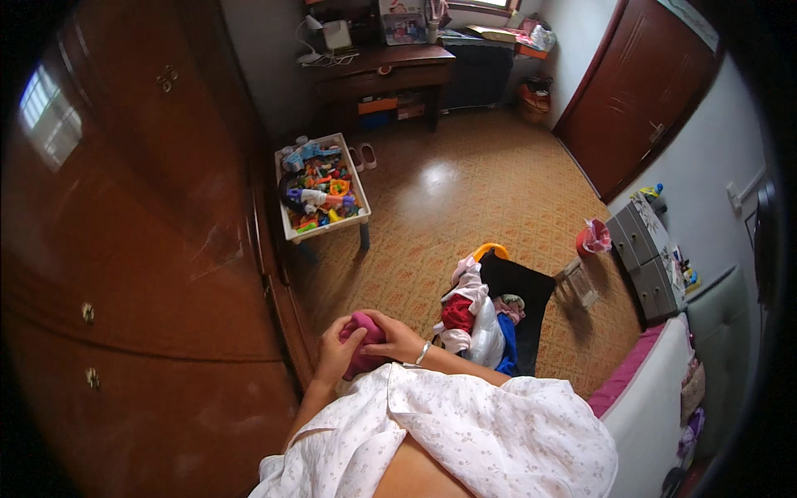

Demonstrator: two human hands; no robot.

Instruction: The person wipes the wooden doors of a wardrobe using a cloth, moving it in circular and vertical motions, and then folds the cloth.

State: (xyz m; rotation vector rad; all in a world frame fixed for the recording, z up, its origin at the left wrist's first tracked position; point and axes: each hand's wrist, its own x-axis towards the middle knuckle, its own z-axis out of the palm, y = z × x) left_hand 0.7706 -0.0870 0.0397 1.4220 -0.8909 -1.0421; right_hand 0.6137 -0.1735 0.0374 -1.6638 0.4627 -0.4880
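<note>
Between my two hands is a bundled magenta cloth (364,358), held in front of my body beside the wardrobe. My left hand (336,345) grips its left side, with the thumb laid across the front. From the other side, my right hand (398,339) presses fingers and thumb onto the cloth; a silver bangle circles that wrist. Just right of my right forearm lies a pile of clothes with a red garment (458,313), a blue garment (508,342) and a white plastic-looking bundle (487,336). A black cloth (529,286) spreads beneath and beside them.
A dark wooden wardrobe (155,249) walls the left side. Ahead stands a white-rimmed toy table (367,202) full of toys. To the right are a small stool (579,283), a red bin (585,243), a grey drawer cabinet (641,261) and a bed (654,373).
</note>
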